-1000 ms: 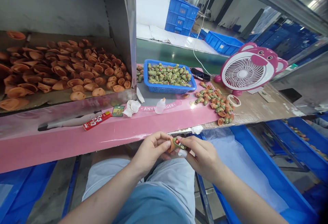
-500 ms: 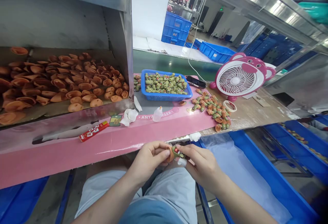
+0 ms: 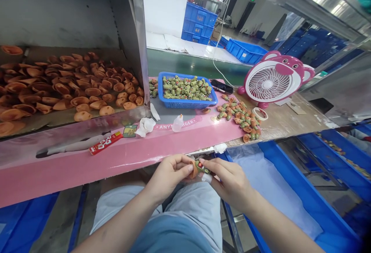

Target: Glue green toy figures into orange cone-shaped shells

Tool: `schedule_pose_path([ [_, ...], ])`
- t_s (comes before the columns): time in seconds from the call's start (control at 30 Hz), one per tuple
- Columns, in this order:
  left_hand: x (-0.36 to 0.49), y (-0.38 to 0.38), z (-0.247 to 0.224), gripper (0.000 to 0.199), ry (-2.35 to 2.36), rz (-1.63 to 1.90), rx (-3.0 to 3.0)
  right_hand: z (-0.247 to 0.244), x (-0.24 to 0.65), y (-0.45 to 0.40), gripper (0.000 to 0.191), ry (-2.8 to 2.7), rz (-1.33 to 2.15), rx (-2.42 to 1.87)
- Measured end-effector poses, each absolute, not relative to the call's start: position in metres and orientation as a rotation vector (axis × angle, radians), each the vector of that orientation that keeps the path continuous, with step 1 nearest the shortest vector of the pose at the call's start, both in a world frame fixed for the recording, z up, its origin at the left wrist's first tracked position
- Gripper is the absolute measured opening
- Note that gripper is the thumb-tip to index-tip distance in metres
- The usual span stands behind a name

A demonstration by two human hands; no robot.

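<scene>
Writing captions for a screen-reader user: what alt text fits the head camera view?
Two bare hands work over the lap: the left hand holds an orange shell against a green figure in the right hand. Beyond sit a blue basket of green figures and a shelf of orange shells.

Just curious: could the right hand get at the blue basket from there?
Likely yes: only the pink bench edge lies between the right hand and the blue basket, though that hand now pinches a green figure.
</scene>
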State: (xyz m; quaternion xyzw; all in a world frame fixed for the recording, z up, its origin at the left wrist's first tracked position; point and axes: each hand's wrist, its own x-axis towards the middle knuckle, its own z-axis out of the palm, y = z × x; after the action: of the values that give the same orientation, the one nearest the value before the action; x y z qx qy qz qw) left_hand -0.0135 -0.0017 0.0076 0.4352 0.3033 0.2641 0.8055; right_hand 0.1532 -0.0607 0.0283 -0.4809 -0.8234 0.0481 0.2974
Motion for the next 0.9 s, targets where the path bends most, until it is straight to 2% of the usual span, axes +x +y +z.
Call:
schedule_pose_path([
  [0.7, -0.011, -0.001, 0.005, 0.016, 0.746, 0.555, 0.957, 0.026, 0.154, -0.058, 0.025, -2.198, 0.036, -1.324],
  [0.9, -0.003, 0.004, 0.008, 0.020, 0.776, 0.533, 0.948, 0.030, 0.159, -0.056, 0.024, -2.213, -0.023, -1.371],
])
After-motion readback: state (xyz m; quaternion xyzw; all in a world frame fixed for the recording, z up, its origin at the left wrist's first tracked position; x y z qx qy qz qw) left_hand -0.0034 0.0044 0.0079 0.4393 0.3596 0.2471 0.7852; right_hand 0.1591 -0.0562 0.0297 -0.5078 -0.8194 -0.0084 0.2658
